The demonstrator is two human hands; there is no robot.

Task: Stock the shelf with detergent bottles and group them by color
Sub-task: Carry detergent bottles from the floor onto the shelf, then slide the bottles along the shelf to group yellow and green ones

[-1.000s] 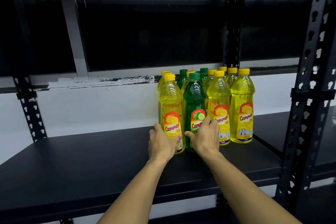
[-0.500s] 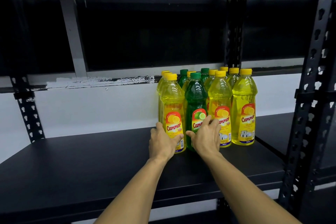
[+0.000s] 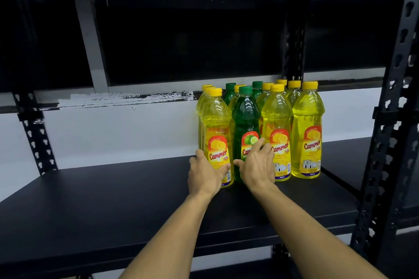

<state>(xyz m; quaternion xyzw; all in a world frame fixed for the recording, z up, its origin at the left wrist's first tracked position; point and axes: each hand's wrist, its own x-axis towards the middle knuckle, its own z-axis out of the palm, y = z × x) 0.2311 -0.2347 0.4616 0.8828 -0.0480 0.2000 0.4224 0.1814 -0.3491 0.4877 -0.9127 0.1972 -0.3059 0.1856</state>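
Several detergent bottles stand packed together on the right part of a black shelf. In the front row a yellow bottle is at the left, a green bottle beside it, then two more yellow bottles. Behind them are more yellow bottles and two green ones. My left hand wraps the base of the front left yellow bottle. My right hand lies on the lower front of the green bottle, fingers reaching onto its label.
A black perforated upright stands close on the right, another at the far left. A white wall runs behind the shelf under dark windows. The left half of the shelf holds no bottles.
Both hands stay on the same two bottles. The bottles have not visibly moved; only the head camera shifted slightly.
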